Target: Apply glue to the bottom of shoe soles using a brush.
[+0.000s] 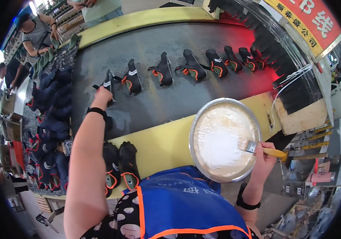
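My left hand (103, 95) reaches far forward over the dark conveyor belt (146, 115), its fingers closed on a black shoe upper (109, 81) with a pale stripe. My right hand (265, 154) grips a flat paintbrush (273, 152) by its yellow wooden handle. The brush's bristles rest in the white, partly powdery substance (218, 139) filling a round metal bowl (191, 137). Several more black uppers with orange trim, such as this upper (132, 79), stand in a curved row across the belt. Part of another dark piece is hidden behind my left forearm.
Two dark uppers (128, 163) lie on the yellow near ledge (158, 149) by my blue apron. A heap of dark uppers (53, 123) covers the left table. Black strip curtains (274, 51) hang at the red-lit right end. Other people (37, 38) stand beyond, at the far left.
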### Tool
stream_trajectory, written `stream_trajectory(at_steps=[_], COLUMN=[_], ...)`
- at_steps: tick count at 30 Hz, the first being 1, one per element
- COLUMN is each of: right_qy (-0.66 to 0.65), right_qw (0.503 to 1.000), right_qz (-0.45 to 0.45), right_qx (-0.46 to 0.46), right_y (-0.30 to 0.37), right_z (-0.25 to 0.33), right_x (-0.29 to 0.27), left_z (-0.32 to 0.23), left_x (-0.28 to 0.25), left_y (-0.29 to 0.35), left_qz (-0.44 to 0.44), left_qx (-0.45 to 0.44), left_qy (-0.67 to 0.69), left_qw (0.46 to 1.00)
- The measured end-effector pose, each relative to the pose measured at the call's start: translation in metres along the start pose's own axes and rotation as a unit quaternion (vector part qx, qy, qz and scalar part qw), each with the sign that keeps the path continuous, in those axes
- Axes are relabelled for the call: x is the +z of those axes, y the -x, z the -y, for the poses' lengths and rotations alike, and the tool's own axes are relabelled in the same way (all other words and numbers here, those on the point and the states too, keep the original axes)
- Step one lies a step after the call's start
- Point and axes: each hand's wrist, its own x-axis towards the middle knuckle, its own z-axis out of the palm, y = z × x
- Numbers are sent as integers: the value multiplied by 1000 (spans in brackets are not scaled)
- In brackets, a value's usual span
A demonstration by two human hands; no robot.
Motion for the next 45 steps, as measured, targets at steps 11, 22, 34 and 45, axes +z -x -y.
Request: stream_trajectory(at_steps=[11,22,34,45], right_qy=[-96,-73,-63,-60], right_qw=[995,997,998,998], right_qz=[9,12,21,10], right_qx=[17,12,-19,-26], right_y=[27,40,32,31], right_z=[36,24,25,28], right_x=[15,-13,-6,-9], left_z=[-157,-143,-162,-152], left_x=[-196,-150,-92,-75], left_y=[423,489,515,522], left_qz=[713,658,653,547], left_qx=[503,460,495,560], left_qy=[412,520,529,573], left_qw=[263,290,222,242])
